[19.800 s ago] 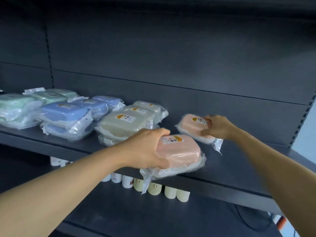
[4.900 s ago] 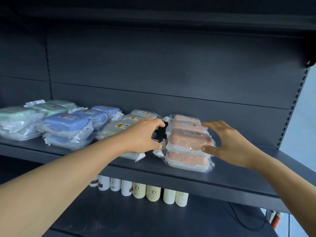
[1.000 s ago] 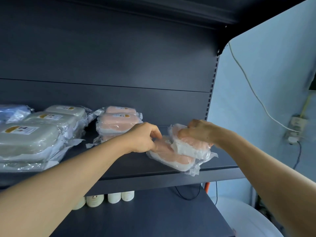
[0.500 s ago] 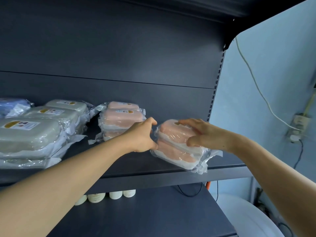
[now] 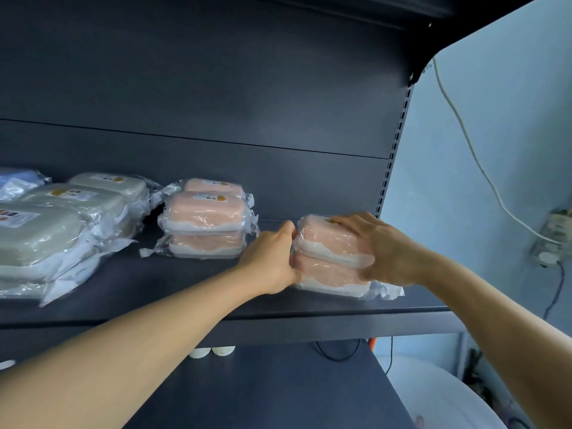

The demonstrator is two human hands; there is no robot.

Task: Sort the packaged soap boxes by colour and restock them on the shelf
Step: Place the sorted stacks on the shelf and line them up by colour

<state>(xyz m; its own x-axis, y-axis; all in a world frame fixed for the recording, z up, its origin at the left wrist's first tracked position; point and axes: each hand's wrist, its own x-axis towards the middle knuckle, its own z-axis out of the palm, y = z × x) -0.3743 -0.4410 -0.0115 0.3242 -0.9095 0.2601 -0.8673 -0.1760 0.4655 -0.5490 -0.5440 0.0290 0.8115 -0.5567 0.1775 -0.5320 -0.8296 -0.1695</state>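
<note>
Two pink soap boxes in clear wrap sit stacked (image 5: 331,255) near the right end of the dark shelf (image 5: 185,292). My left hand (image 5: 272,261) presses the stack's left side with curled fingers. My right hand (image 5: 383,249) lies over its top and right side, gripping it. Another pink stack (image 5: 205,221) stands to the left, apart from my hands. Grey-beige boxes (image 5: 55,230) lie further left, and a blue pack (image 5: 15,182) shows at the far left edge.
The shelf's right upright (image 5: 393,150) stands just behind the held stack. Beyond it is a pale wall with a white cable (image 5: 470,144) and a socket (image 5: 554,239). Bottle tops (image 5: 212,351) peek out on the lower shelf (image 5: 263,391).
The pink stack between my hands has settled flatter on the shelf. My right hand has spread over its top and right side; my left hand stays against its left end.
</note>
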